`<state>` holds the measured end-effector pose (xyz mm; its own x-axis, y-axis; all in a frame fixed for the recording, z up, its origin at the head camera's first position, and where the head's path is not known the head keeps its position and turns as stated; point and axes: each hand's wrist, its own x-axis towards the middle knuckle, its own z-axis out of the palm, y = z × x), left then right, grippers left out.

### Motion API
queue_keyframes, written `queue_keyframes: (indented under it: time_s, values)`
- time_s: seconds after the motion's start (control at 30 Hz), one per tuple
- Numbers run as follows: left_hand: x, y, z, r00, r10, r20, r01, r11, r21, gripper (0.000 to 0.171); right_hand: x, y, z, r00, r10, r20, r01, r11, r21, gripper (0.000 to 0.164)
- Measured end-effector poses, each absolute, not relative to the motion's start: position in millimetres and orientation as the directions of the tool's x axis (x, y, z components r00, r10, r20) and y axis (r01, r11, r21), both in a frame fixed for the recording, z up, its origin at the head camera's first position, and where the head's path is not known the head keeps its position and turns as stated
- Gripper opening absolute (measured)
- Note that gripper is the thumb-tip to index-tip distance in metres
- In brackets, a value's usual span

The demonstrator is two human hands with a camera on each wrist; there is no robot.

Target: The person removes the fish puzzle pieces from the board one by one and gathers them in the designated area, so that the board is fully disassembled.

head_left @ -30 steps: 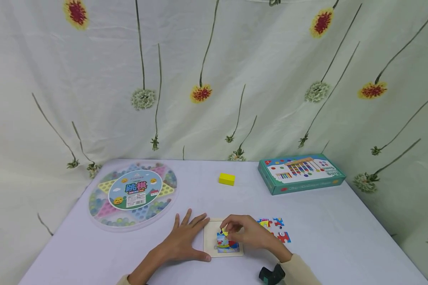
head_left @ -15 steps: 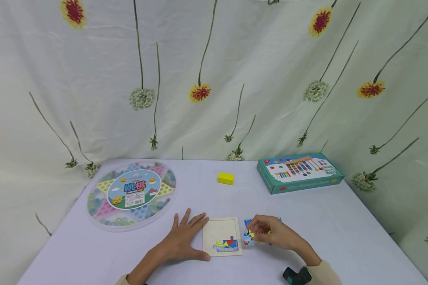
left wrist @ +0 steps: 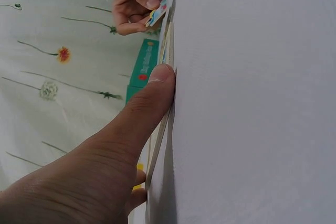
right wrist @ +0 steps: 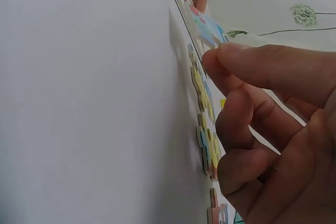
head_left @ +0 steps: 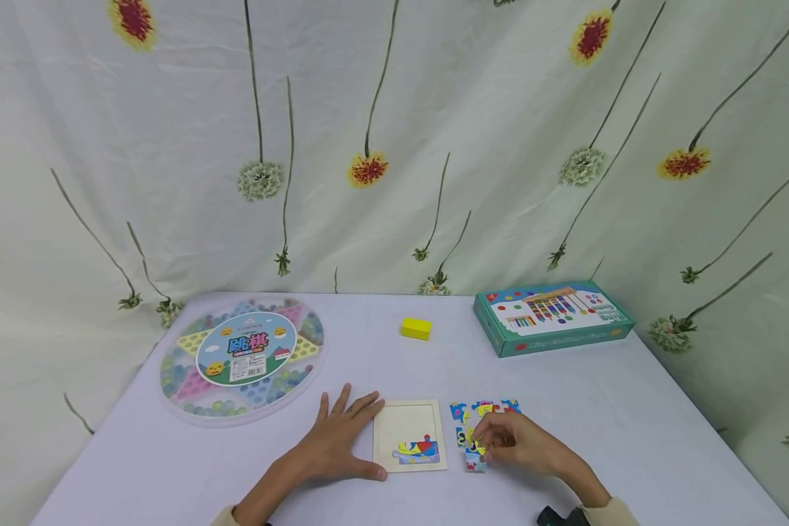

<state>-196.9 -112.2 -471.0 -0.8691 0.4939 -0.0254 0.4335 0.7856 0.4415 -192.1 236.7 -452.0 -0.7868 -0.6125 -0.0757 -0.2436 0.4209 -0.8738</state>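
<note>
A square wooden puzzle tray (head_left: 388, 420) lies on the table, with joined jigsaw pieces (head_left: 417, 451) at its lower right. My left hand (head_left: 338, 442) lies spread at the tray's left side; its thumb (left wrist: 161, 77) touches the tray edge in the left wrist view. To the right of the tray, my right hand (head_left: 519, 442) pinches a blue jigsaw piece (head_left: 475, 461) between thumb and forefinger. In the right wrist view that piece (right wrist: 207, 27) is tilted and held above the table. Several loose pieces (head_left: 483, 408) lie under and beyond the right hand, which partly hides them.
A round Chinese checkers set (head_left: 246, 351) lies at the left. Farther back are a yellow block (head_left: 416, 329) and a green game box (head_left: 554, 318) at the right. A flowered cloth (head_left: 342, 88) hangs behind the white table (head_left: 368, 365).
My right hand has moved from above the tray to the loose pieces at its right, carrying the blue piece, then slightly nearer to me. The left hand has stayed in place.
</note>
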Motion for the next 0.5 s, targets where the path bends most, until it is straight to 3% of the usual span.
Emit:
queue_keyframes:
  time_s: [0.5]
  values:
    - [-195.6,-113.3,-471.9,-0.865,0.502,-0.007,0.446,0.776,0.446,0.108,-187.4,229.6,-454.6,-0.792,-0.608,-0.064,-0.293,0.469,-0.833,0.021]
